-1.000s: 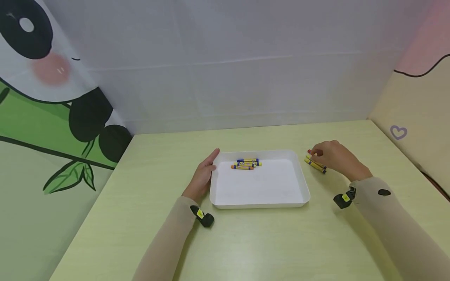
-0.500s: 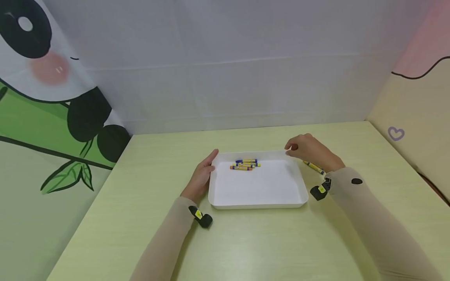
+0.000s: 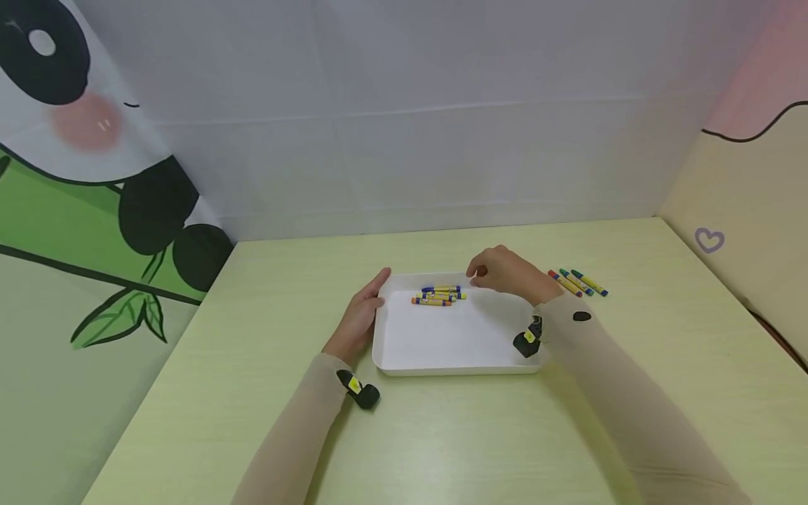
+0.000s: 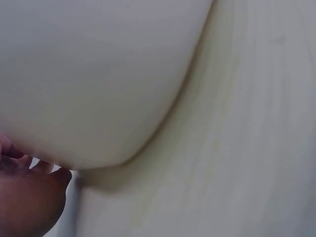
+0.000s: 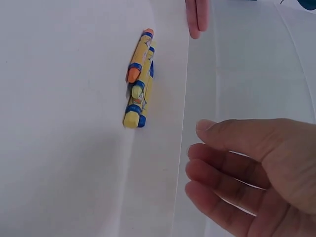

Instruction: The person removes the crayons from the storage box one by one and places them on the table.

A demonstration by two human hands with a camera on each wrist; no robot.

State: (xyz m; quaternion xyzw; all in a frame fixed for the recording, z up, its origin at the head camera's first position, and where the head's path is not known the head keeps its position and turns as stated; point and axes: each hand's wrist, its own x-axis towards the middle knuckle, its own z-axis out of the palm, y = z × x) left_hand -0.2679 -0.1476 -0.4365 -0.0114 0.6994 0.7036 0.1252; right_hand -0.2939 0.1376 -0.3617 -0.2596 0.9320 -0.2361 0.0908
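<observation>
Three crayons [image 3: 577, 282] lie on the pale table [image 3: 442, 435] (whitish cloth [image 3: 404, 154] behind).

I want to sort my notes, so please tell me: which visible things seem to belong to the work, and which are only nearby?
Likely part of the work:
White tray, held by the left hand
Crayons in the tray
Three crayons to the tray's right
Right hand

Apparently only surroundings:
Table
Wrist cameras
Painted wall
Grey backdrop
</observation>
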